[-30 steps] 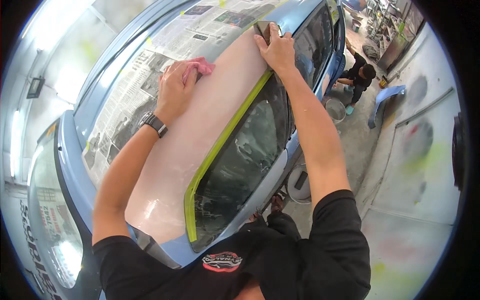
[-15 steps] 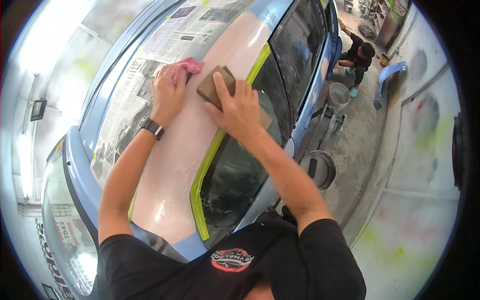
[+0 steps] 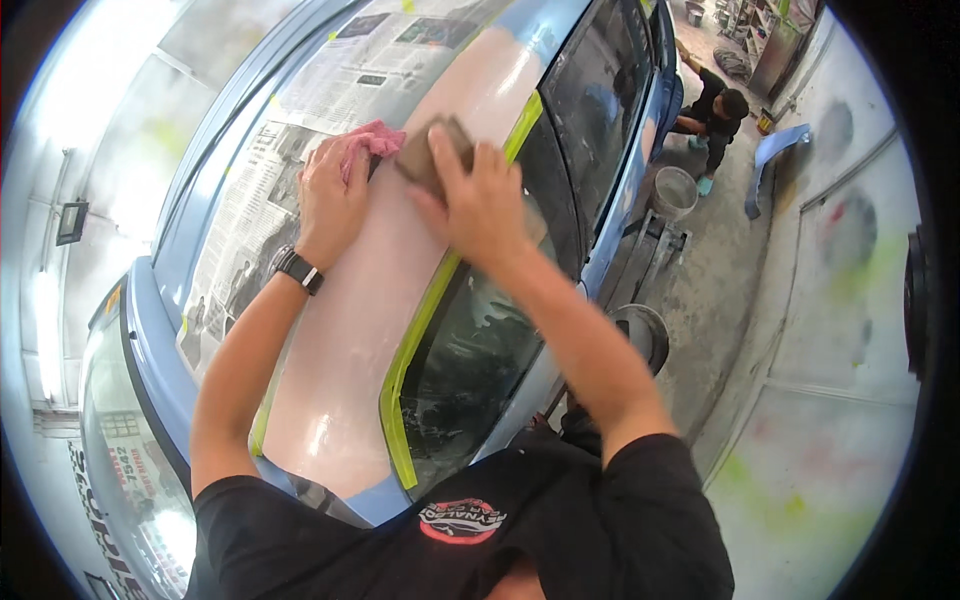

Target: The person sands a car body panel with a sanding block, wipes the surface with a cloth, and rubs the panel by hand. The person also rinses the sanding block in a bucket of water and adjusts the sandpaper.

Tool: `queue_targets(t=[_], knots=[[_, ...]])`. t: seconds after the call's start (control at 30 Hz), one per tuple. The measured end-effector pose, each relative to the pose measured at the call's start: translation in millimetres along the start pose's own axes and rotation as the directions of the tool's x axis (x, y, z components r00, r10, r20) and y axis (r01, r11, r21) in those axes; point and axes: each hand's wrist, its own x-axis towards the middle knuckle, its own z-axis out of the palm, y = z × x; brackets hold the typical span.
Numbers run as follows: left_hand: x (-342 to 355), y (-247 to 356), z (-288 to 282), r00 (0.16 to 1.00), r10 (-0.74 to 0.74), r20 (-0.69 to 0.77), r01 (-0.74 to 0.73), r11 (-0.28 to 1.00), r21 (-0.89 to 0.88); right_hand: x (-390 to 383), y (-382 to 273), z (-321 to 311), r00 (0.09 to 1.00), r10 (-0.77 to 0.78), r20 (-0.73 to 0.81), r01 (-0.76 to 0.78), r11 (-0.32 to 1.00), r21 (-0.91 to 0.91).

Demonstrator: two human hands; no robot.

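My left hand (image 3: 328,210) is closed around a crumpled pink cloth (image 3: 374,140), resting at the border between the newspaper and the pinkish, smooth car pillar panel (image 3: 340,350). A brown folded piece of sandpaper (image 3: 420,160) is pressed on that same panel by my right hand (image 3: 487,208), its fingers laid over the top. Motion smears the paper and fingers, so whether a block sits inside cannot be made out. Yellow-green masking tape (image 3: 425,315) runs along the panel's edge beside the dark side window (image 3: 465,345).
Newspaper sheets (image 3: 350,75) cover the glass left of the panel. On the right floor stand a pale bucket (image 3: 676,190) and a dark-rimmed bucket (image 3: 655,335). A person (image 3: 715,110) crouches beside the car farther off. A blue curved part (image 3: 775,155) leans against the wall (image 3: 810,400).
The sandpaper and my right hand have turned sharp to blurred, shifting slightly over the panel. My left hand stays nearly in place with the cloth.
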Motion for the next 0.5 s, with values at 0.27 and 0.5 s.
queue_targets(t=[0.27, 0.5], knots=[[10.2, 11.8, 20.5, 1.0, 0.001, 0.021, -0.001, 1.0, -0.026, 121.4, 133.0, 5.1, 0.947, 0.313, -0.073, -0.321, 0.93, -0.179], [3.1, 9.1, 1.7, 1.0, -0.022, 0.002, 0.022, 1.0, 0.015, 7.8, 33.1, -6.2, 0.999, 0.011, 0.047, -0.008, 0.999, -0.051]])
